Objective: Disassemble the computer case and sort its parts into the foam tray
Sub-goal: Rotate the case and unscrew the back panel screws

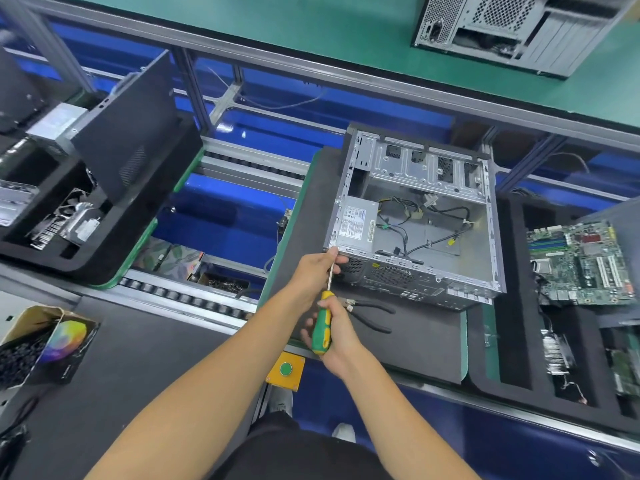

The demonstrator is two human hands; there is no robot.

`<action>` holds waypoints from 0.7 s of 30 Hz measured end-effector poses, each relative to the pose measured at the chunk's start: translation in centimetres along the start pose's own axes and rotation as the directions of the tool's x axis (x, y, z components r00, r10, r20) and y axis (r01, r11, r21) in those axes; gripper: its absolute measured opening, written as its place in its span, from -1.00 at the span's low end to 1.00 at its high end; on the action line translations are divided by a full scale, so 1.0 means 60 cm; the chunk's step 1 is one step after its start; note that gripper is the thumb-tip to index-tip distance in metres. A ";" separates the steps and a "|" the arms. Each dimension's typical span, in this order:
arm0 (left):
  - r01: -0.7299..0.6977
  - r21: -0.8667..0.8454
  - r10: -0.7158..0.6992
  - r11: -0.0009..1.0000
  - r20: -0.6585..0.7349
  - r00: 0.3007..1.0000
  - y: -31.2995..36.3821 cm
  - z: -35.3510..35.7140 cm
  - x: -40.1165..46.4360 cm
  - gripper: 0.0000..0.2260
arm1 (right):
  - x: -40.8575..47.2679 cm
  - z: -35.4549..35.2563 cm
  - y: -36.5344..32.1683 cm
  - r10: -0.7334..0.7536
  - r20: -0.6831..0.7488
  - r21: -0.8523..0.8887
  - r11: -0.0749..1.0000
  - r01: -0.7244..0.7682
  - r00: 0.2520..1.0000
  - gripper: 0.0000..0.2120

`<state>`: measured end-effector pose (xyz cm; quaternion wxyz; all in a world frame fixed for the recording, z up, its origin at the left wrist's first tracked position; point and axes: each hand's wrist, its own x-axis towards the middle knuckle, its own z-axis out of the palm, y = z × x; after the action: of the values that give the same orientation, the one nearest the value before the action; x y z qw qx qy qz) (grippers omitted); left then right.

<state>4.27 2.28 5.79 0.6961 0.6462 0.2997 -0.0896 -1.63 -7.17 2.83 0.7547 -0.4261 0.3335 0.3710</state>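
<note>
Silver sheet metal made up the one open computer case (415, 216), which lay on its side on a dark foam mat (398, 334) on the table, just left of the black foam tray (516, 306). Inside it sat one grey power supply (353, 225) with a white label, its print too small to read, and a tangle of black and yellow cables (415, 223). The right hand (337, 341) gripped the green-and-yellow handle of a single screwdriver (322, 327), its shaft running up to the case's near left corner. The left hand (317, 270) pinched that shaft near the tip, fingers touching the case edge. One pair of black-handled pliers (370, 313) lay on the mat just beside the right hand. In the tray to the right rested one green motherboard (581, 265). A second foam tray (86, 216) at the left held a black side panel (128, 133) leaning upright and a finned heatsink (65, 223). One yellow box with a green button (286, 369) sat at the table's edge. A second case (512, 22) stood on the far green surface
</note>
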 end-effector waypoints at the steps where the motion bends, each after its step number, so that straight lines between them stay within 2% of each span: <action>1: 0.000 -0.010 0.000 1.000 -0.005 1.000 0.000 0.001 -0.001 -0.66 | -0.001 -0.002 -0.002 0.011 0.059 0.000 1.000 -0.011 0.998 -0.85; 3: 0.008 -0.019 -0.008 1.000 -0.021 1.000 -0.001 0.005 -0.002 -0.65 | -0.004 -0.008 -0.009 0.010 0.172 0.019 1.000 -0.014 0.985 -0.77; 5: 0.011 -0.021 -0.012 1.000 -0.031 0.999 -0.002 0.007 -0.002 -0.64 | -0.006 -0.013 -0.014 0.005 0.209 0.040 0.999 -0.014 0.978 -0.74; 7: 0.004 -0.030 -0.005 1.000 -0.034 0.999 -0.004 0.008 -0.001 -0.65 | -0.006 -0.015 -0.014 0.012 0.172 0.038 0.999 -0.018 0.985 -0.79; 10: 0.000 -0.051 0.000 0.999 -0.001 1.000 -0.003 0.006 0.000 -0.66 | 0.002 -0.018 -0.013 -0.028 0.015 -0.043 0.999 0.029 0.999 -0.94; 12: 0.000 -0.044 0.000 0.999 0.010 1.000 -0.003 0.003 0.002 -0.67 | 0.008 -0.018 -0.014 -0.072 -0.035 -0.101 0.993 0.069 0.997 -0.93; 15: -0.005 -0.043 0.005 0.999 0.006 1.000 -0.003 0.003 0.001 -0.67 | 0.008 -0.015 -0.014 -0.016 0.077 0.001 1.000 0.016 0.997 -0.94; 17: -0.006 -0.023 0.006 1.000 -0.018 1.000 -0.004 0.005 0.001 -0.67 | 0.008 -0.017 -0.015 0.000 0.158 0.082 0.997 -0.013 0.988 -0.82; 19: -0.003 -0.011 0.003 1.000 -0.030 1.000 -0.005 0.007 0.001 -0.67 | 0.009 -0.021 -0.014 -0.010 0.145 0.072 0.997 0.000 0.989 -0.77; 21: 0.008 -0.021 -0.008 1.000 -0.017 1.000 -0.004 0.005 0.002 -0.67 | 0.011 -0.022 -0.012 -0.045 0.052 0.011 0.999 0.045 0.998 -0.85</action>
<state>4.32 1.95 5.52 0.7001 0.6383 0.3090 -0.0838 -0.94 -8.45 2.04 0.7734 -0.4200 0.3056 0.3635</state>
